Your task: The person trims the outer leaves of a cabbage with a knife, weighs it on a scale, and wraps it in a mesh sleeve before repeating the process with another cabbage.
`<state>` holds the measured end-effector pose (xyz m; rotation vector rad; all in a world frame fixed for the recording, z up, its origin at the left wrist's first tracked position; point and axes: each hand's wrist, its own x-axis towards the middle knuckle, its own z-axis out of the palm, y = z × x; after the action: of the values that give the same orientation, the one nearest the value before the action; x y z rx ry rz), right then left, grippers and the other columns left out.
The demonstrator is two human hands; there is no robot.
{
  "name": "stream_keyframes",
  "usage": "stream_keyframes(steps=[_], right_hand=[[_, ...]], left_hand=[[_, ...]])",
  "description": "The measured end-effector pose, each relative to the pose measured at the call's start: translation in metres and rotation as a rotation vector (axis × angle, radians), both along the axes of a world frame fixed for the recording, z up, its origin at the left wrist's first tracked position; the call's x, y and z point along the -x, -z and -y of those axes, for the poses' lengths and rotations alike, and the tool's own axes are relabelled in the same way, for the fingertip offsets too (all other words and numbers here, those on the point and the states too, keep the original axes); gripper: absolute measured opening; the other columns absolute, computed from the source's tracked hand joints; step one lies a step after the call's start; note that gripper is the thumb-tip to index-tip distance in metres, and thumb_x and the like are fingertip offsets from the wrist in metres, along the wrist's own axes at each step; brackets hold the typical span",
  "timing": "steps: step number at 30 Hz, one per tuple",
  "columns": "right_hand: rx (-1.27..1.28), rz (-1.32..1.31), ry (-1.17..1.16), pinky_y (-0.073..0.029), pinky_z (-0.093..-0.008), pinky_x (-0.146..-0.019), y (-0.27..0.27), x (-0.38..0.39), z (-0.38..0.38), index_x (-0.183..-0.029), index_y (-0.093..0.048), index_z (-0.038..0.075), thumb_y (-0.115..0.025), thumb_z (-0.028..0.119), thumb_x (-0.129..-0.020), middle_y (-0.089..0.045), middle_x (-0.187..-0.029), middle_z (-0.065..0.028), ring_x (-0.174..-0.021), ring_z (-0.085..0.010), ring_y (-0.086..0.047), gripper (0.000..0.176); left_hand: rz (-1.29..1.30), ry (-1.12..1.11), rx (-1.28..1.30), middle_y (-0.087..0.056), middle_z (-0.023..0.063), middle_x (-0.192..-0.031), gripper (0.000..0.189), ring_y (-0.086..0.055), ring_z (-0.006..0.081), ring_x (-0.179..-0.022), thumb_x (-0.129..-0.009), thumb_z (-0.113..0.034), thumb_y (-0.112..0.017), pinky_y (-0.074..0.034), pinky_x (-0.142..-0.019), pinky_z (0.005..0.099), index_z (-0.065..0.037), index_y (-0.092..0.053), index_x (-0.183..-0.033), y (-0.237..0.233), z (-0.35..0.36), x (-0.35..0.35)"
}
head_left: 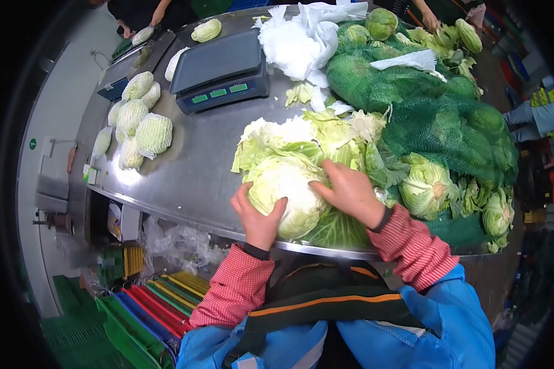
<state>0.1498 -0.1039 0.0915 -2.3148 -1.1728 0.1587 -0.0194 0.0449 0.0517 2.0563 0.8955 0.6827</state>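
Observation:
A pale, trimmed cabbage (286,190) rests at the table's front edge, between my two hands. My left hand (258,215) grips its near left side, thumb and fingers spread around the curve. On the opposite side, my right hand (351,190) holds it with the thumb pressed on top; some of its fingertips are hidden against the leaves. Loose outer leaves (277,138) are heaped just behind the cabbage. A dark green leaf (338,230) lies under its right side. Another cabbage (426,187) sits to the right of my right hand.
A weighing scale (218,67) stands at the back, with white netting (295,43) beside it. Net-wrapped cabbages (132,120) are grouped on the left. Green mesh sacks (449,132) of cabbages cover the right side. Co-workers' hands (429,21) appear at the far edge. Coloured crates (148,313) stand below.

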Motion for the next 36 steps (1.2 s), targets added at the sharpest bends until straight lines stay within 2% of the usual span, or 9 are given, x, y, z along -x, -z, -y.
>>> stream_keyframes(steps=[4, 12, 15, 16, 19, 23, 24, 30, 36], right_hand=[[-0.011, 0.18, -0.087, -0.051, -0.0474, -0.056, 0.024, -0.012, -0.023, -0.097, -0.056, 0.006, -0.063, 0.029, -0.086, -0.063, -0.072, -0.0178, -0.062, -0.0383, -0.064, 0.027], [0.182, 0.044, 0.062, -0.052, -0.0484, -0.064, 0.104, -0.085, -0.042, -0.106, -0.058, 0.005, -0.064, 0.031, -0.084, -0.067, -0.078, -0.0194, -0.071, -0.0373, -0.066, 0.034], [0.219, -0.071, 0.179, -0.052, -0.0479, -0.071, 0.111, -0.11, -0.042, -0.112, -0.059, 0.005, -0.062, 0.036, -0.084, -0.068, -0.084, -0.0212, -0.081, -0.0375, -0.067, 0.042], [0.241, -0.132, 0.237, -0.052, -0.0474, -0.074, 0.106, -0.108, -0.04, -0.114, -0.059, 0.004, -0.06, 0.037, -0.085, -0.069, -0.087, -0.0221, -0.085, -0.0375, -0.067, 0.044], [0.165, -0.139, 0.343, -0.053, -0.0465, -0.074, 0.082, -0.106, -0.034, -0.123, -0.057, 0.008, -0.061, 0.047, -0.085, -0.069, -0.088, -0.0214, -0.085, -0.037, -0.068, 0.055], [0.244, -0.16, 0.045, -0.053, -0.0454, -0.066, 0.012, -0.04, -0.031, -0.126, -0.057, 0.008, -0.065, 0.057, -0.08, -0.069, -0.081, -0.0191, -0.076, -0.0358, -0.069, 0.067], [0.189, -0.069, -0.02, -0.052, -0.0456, -0.064, 0.011, -0.031, -0.028, -0.118, -0.061, 0.009, -0.065, 0.054, -0.08, -0.069, -0.079, -0.0177, -0.072, -0.036, -0.068, 0.059], [0.113, 0.094, -0.095, -0.053, -0.0481, -0.064, 0.017, -0.029, -0.053, -0.098, -0.061, 0.007, -0.065, 0.044, -0.079, -0.067, -0.074, -0.0174, -0.071, -0.0373, -0.067, 0.042], [0.102, 0.131, -0.216, -0.054, -0.0433, -0.059, 0.011, -0.032, -0.05, -0.094, -0.062, 0.007, -0.066, 0.028, -0.079, -0.066, -0.072, -0.0167, -0.066, -0.0344, -0.067, 0.027]], left_hand=[[-0.009, 0.055, -0.111, -0.038, 0.0202, -0.123, 0.078, -0.041, 0.0368, -0.118, -0.067, -0.018, -0.085, -0.037, -0.102, 0.0458, -0.002, -0.04, -0.129, -0.007, 0.009, -0.002], [-0.033, 0.112, -0.242, -0.037, 0.021, -0.126, 0.08, -0.039, 0.0386, -0.122, -0.065, -0.016, -0.084, -0.034, -0.105, 0.0482, -0.003, -0.04, -0.13, -0.013, 0.031, 0.002], [0.106, 0.034, -0.097, -0.04, 0.0185, -0.126, 0.08, -0.042, 0.0336, -0.12, -0.069, -0.014, -0.082, -0.035, -0.105, 0.044, -0.003, -0.035, -0.132, 0.043, 0.021, 0.03], [0.254, -0.083, 0.408, -0.043, 0.0149, -0.122, 0.078, -0.046, 0.0269, -0.115, -0.073, -0.012, -0.08, -0.038, -0.102, 0.0378, -0.004, -0.03, -0.133, 0.057, 0.024, 0.032], [0.301, -0.227, 0.625, -0.044, 0.0129, -0.12, 0.074, -0.047, 0.0218, -0.111, -0.076, -0.01, -0.078, -0.041, -0.097, 0.0339, -0.003, -0.029, -0.131, 0.073, 0.018, 0.037], [-0.293, 0.092, 0.085, -0.043, 0.0138, -0.103, 0.059, -0.048, 0.0289, -0.095, -0.07, -0.025, -0.085, -0.043, -0.087, 0.04, -0.003, -0.043, -0.105, 0.029, 0.001, 0.033], [-0.198, 0.074, 0.003, -0.041, 0.0148, -0.098, 0.059, -0.047, 0.0327, -0.091, -0.066, -0.031, -0.088, -0.042, -0.084, 0.0423, -0.003, -0.045, -0.095, 0.013, -0.007, 0.022], [-0.237, 0.366, -0.13, -0.055, 0.0219, -0.116, 0.066, -0.056, 0.0379, -0.105, -0.082, -0.045, -0.071, -0.046, -0.09, 0.0433, 0.001, -0.052, -0.126, 0.032, -0.054, -0.063], [-0.25, 0.397, -0.206, -0.059, 0.0214, -0.116, 0.048, -0.058, 0.038, -0.105, -0.095, -0.032, -0.05, -0.047, -0.088, 0.0452, -0.004, -0.052, -0.134, 0.035, -0.051, -0.053]])
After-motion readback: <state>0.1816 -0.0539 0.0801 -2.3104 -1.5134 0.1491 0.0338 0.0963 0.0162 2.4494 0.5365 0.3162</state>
